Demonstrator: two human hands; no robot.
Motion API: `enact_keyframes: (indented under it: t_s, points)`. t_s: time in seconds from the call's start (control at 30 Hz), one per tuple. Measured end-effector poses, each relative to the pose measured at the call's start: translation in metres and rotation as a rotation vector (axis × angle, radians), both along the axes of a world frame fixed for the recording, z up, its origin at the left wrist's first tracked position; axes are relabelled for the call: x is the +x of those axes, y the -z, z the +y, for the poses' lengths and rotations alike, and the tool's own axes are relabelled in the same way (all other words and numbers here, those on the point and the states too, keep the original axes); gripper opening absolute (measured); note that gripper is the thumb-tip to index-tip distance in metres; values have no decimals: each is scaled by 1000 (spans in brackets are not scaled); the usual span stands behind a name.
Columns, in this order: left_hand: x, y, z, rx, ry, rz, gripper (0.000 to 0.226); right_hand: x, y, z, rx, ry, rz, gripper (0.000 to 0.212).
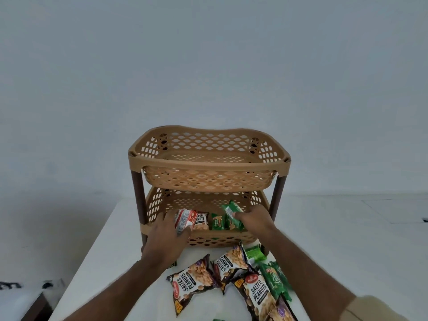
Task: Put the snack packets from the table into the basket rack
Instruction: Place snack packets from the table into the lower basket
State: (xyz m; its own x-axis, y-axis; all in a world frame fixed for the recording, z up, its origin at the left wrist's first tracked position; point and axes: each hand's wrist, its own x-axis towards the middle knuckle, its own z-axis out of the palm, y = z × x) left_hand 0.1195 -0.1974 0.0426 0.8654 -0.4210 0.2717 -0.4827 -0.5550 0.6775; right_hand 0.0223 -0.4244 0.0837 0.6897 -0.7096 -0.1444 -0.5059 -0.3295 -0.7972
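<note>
A tan two-tier basket rack (208, 163) with brown posts stands on the white table (99, 256). My left hand (165, 237) grips a red and white snack packet (184, 220) at the lower basket's front rim. My right hand (253, 216) pinches a green packet (230, 210) over the lower basket. Inside that basket stand a salted peanuts packet (201, 220) and green packets (217, 222). On the table in front lie several salted peanuts packets (193, 281) and green packets (274, 278). The upper basket holds nothing I can see.
The table's left edge drops to a darker floor with a dark piece of furniture (34, 306) at the lower left. A plain pale wall rises behind the rack. To the right of the rack is white surface.
</note>
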Motion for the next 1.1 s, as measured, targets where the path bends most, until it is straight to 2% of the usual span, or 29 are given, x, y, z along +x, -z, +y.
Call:
enact_keyframes:
  t_s: [0.13, 0.23, 0.47, 0.67, 0.8, 0.93, 1.0, 1.1]
  points:
    - [10, -3, -15, -34, 0, 30, 59, 29, -2, -10, -106, 53, 40, 34]
    - [15, -4, -26, -33, -1, 55, 63, 44, 0, -14, -217, 16, 113, 16]
    - [31, 0, -32, -91, -26, 75, 58, 59, 19, -26, -486, 17, 369, 27]
    - [52, 3, -33, -131, -116, 45, 61, 69, 39, -34, -470, -125, 644, 33]
    - [70, 1, -40, -81, -115, 83, 63, 73, 39, -41, -449, -190, 706, 31]
    - [93, -2, -55, 7, -137, 203, 67, 74, 39, -44, -466, -186, 704, 28]
    - [101, -2, -63, 20, -154, 237, 60, 75, 36, -45, -495, -182, 715, 29]
    - [112, -1, -76, 75, -203, 217, 36, 76, 29, -47, -523, -178, 679, 27]
